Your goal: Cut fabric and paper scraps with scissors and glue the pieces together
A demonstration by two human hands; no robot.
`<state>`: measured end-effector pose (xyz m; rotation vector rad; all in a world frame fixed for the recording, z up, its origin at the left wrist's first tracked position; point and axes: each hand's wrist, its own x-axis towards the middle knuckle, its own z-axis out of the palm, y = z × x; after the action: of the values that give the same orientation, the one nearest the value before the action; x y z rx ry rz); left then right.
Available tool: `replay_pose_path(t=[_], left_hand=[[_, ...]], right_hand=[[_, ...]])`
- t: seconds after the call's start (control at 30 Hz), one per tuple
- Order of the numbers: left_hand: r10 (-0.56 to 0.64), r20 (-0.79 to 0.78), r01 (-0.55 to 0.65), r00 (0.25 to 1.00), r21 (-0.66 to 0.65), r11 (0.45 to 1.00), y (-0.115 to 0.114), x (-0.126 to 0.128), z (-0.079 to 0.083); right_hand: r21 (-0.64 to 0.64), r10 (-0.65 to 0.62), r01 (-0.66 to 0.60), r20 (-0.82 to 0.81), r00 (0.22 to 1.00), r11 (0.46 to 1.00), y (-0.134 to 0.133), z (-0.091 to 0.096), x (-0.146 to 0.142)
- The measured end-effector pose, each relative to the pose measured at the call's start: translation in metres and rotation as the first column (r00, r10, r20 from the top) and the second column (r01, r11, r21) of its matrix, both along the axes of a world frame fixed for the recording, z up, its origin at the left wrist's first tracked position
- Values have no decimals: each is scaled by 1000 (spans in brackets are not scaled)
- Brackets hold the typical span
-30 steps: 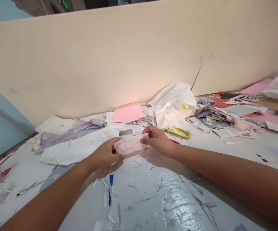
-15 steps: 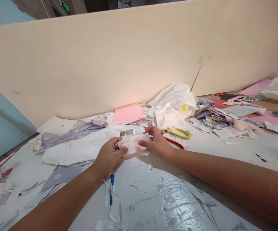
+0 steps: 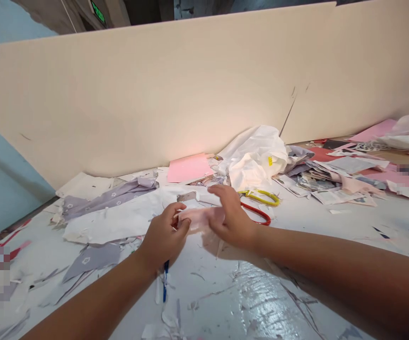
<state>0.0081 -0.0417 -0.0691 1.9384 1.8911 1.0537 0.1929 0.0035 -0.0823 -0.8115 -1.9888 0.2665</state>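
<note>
A small pale pink fabric piece lies low over the table between my hands. My left hand pinches its left end between thumb and fingers. At its right end, my right hand has the thumb and fingers spread apart, and the thumb overlaps the fabric; whether it touches is hard to tell. Just beyond my right hand lie scissors with one yellow handle and one red handle, their blades mostly hidden. A slim blue tool rests below my left wrist, partly covered by it.
A cream panel stands along the table's far side. White cloth, grey-purple flowered fabric, a pink sheet and a crumpled white bag lie before it. Fabric pieces are heaped at right; scraps litter the table.
My right hand has let go of the pink fabric piece and its fingers have spread. My left hand keeps its pinch, and the fabric hangs slightly lower.
</note>
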Motion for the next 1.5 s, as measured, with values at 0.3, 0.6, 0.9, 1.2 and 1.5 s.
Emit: replay_pose_path(t=[0.3, 0.6, 0.9, 1.2, 1.5], left_hand=[[-19, 464, 36, 886, -26, 999, 5, 5, 4], [-235, 405, 251, 884, 14, 968, 5, 2, -1], [-45, 558, 92, 829, -58, 994, 12, -4, 6], [-44, 564, 110, 825, -84, 990, 11, -3, 8], [125, 349, -170, 929, 101, 980, 15, -17, 11]], right_hand=[[-178, 74, -18, 313, 947, 984, -7, 13, -3], [-294, 132, -35, 315, 940, 955, -10, 19, -4], [-263, 87, -25, 226, 970, 965, 19, 22, 9], [-675, 74, -295, -336, 939, 677, 25, 3, 8], [-538, -115, -141, -415, 903, 831, 38, 12, 18]])
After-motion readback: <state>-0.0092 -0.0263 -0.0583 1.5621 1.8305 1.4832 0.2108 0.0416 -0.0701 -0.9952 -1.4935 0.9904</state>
